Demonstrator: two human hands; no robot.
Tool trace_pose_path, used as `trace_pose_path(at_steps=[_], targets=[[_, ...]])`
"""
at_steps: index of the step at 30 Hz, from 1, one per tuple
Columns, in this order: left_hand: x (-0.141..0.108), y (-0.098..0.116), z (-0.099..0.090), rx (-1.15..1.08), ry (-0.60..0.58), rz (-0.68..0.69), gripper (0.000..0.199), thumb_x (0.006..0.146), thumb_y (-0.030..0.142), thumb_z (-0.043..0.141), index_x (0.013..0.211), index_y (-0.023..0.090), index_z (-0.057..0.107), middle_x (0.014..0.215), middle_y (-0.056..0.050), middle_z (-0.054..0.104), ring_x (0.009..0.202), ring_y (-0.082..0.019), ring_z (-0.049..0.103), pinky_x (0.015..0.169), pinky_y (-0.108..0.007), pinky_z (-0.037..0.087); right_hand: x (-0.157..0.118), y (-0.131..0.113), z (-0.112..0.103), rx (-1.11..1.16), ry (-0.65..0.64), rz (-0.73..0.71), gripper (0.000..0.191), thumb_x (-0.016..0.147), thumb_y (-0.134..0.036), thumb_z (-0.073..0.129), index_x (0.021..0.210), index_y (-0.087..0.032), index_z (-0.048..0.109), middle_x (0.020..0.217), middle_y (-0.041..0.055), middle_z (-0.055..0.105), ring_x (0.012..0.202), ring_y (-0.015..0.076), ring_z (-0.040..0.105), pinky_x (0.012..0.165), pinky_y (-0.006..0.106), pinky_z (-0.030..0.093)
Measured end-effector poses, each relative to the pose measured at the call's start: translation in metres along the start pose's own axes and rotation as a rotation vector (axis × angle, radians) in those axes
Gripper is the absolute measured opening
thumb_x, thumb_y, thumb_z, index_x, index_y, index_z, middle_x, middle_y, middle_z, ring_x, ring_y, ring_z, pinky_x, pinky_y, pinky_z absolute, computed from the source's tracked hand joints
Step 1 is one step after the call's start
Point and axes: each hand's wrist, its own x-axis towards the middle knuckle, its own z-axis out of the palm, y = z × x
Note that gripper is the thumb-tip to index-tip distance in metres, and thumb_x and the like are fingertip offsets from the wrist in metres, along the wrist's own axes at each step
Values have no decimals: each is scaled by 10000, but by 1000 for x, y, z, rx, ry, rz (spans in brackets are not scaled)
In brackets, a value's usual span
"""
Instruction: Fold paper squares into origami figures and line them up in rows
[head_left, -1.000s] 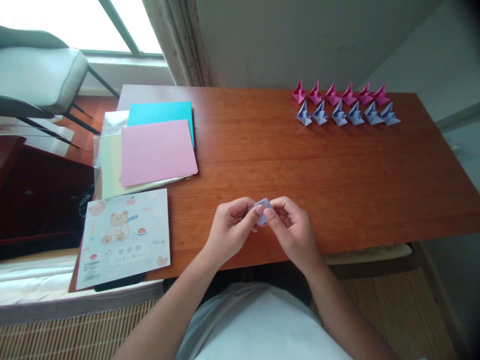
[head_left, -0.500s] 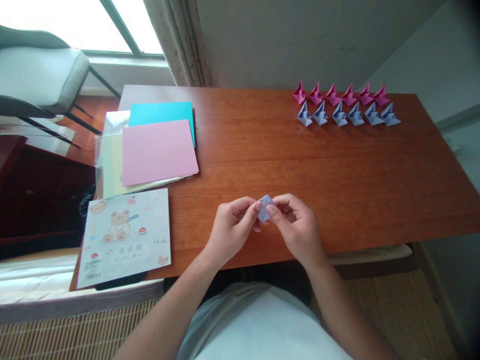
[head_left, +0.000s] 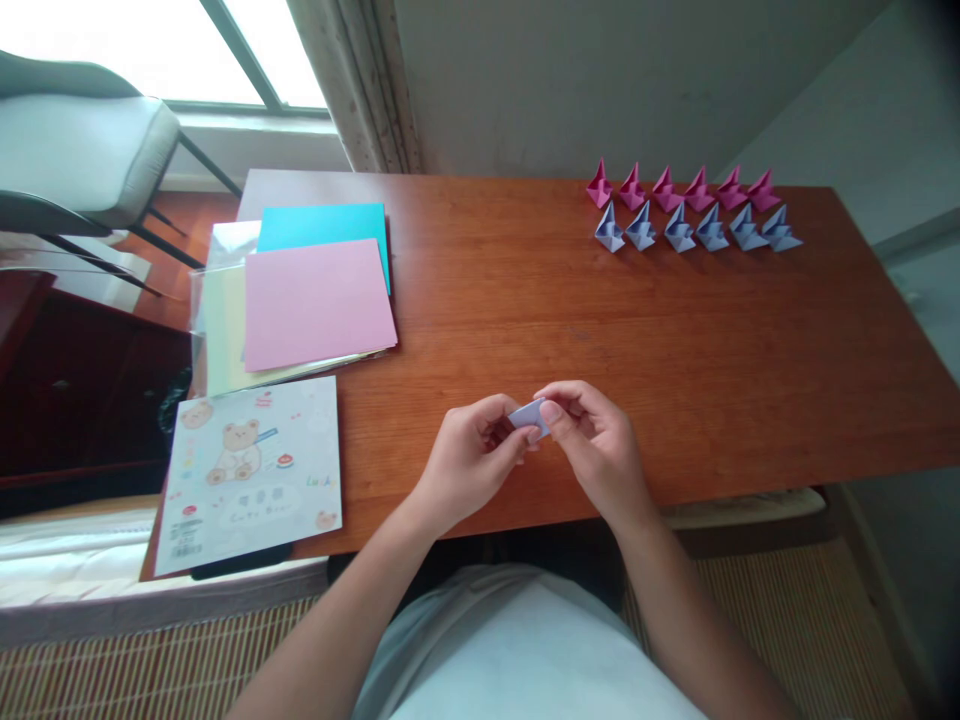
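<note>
A small folded piece of pale lavender paper is held between both hands, above the near part of the wooden table. My left hand is closed, pinching its left and lower side between thumb and fingers. On the right, my right hand pinches the other end, thumb on top. The fingers hide part of the paper's edges and its underside.
At the back right of the table stand a row of magenta folded-paper figures and a row of pale blue ones. Pink sheets, turquoise sheets and a bear-printed sheet lie at the left.
The paper has been turned from an upright diamond to a flatter, tilted shape. Both hands have shifted their grip slightly, the left thumb moving lower.
</note>
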Motion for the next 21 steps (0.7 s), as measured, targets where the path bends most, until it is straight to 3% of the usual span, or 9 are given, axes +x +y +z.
trace_pose_path(at_steps=[8,14,21], targets=[[0,0,0,110,-28,45,242,899,367,680,786,160,627,670,-9,619,597,-115,544,546,-219,417,6,-1,-4,-116,-43,-73,211,969,-366,613,822,-218,643,778,-7,627,703,139,582,655,270,468],[-1,1,0,46,-46,24,272,870,405,726,807,157,630,669,4,601,606,-110,534,547,-213,408,10,-1,-3,-73,-33,-37,211,959,-368,634,817,-215,659,754,-20,648,679,122,595,626,242,463],[0,6,2,-144,-21,10,272,934,410,650,897,141,663,769,-24,660,680,-120,611,615,-215,488,9,-1,-6,-11,-54,36,220,935,-404,668,838,-207,681,764,-7,676,673,134,622,611,247,498]])
